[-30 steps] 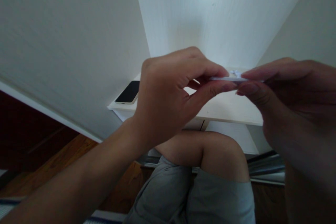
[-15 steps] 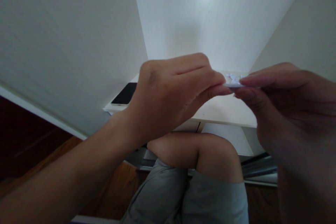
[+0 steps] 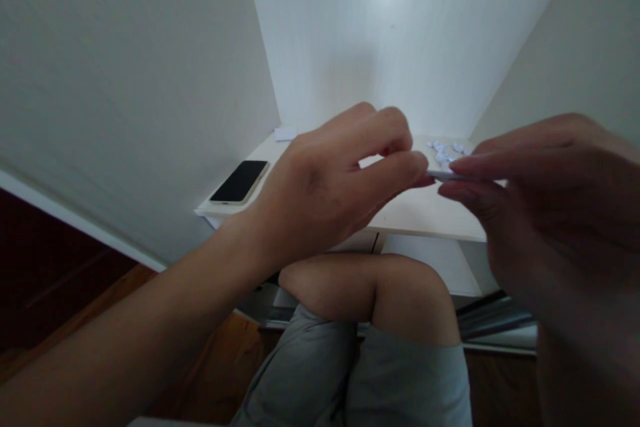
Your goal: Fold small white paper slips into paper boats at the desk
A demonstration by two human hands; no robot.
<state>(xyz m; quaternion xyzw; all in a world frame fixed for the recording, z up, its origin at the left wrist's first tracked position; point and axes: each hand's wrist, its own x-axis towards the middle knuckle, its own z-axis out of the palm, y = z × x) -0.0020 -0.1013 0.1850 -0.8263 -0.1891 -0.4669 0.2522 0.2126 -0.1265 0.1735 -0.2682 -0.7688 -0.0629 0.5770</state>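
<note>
Between my two hands, above the white desk (image 3: 400, 217), is a thin white strip of what looks like folded paper (image 3: 442, 175), seen nearly edge-on. The thumb and fingers of my left hand (image 3: 345, 180) pinch its left end. My right hand (image 3: 545, 193) grips the other end between thumb and fingers, which hide most of that side. Just behind the strip, several small white crumpled or folded bits (image 3: 440, 152) lie on the desk, partly covered by my right fingers.
A phone (image 3: 239, 181) with a dark screen lies at the desk's left edge. Behind it, by the back panel (image 3: 320, 27), is a small white flat piece (image 3: 285, 135). Side walls (image 3: 125, 80) close in left and right. My knees (image 3: 370, 287) are beneath the desk's front edge.
My left hand has shifted its pinch on the strip, its fingers curling and rotating near the left end. Both hands still hold it. The view has tilted slightly, uncovering the white piece at back left.
</note>
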